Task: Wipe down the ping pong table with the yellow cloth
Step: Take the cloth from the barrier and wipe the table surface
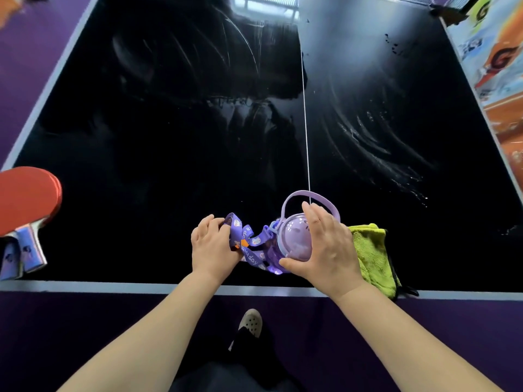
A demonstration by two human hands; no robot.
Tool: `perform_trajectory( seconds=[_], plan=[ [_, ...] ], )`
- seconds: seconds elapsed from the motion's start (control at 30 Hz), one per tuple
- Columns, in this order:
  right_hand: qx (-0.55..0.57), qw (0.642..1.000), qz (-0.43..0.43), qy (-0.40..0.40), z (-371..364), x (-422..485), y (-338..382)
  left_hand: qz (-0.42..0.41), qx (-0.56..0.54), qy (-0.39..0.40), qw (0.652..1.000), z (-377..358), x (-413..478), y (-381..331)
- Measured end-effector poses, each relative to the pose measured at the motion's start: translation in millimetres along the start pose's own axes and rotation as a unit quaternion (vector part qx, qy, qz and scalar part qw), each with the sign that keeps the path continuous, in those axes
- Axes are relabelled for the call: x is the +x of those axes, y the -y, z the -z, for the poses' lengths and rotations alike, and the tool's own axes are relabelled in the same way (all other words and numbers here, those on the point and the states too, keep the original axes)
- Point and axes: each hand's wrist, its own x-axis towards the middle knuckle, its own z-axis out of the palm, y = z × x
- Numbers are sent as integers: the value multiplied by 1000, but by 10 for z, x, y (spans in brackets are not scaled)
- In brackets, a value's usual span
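Observation:
The black ping pong table [158, 154] fills the view, with wet wipe streaks on its far and right parts. A yellow cloth [370, 256] lies crumpled at the near edge, right of centre, one end hanging over the rim. A purple water bottle [294, 241] with a loop handle stands near the edge beside the cloth. My right hand [322, 247] grips the bottle's lid from the right. My left hand [212, 244] pinches the bottle's purple printed strap [243, 239]. Neither hand touches the cloth.
Two red paddles [25, 199] with purple-taped handles overlap the table's near left corner. A white centre line [305, 108] runs away from me. Purple floor surrounds the table; a coloured printed barrier [492, 66] stands at right. My shoe [250, 322] shows below the edge.

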Motion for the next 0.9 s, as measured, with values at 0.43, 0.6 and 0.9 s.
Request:
perform_trajectory(
  seconds=[0.43,0.6,0.9],
  plan=[
    [-8,992,82,-90,-22,56,131,-35,-46,-22,998,128,-194,75],
    [4,983,142,-116,-66,147,389,-39,-42,-34,998,326,-241,120],
    [55,970,216,-96,-347,459,1563,134,16,-144,980,1071,-452,1252]
  ],
)
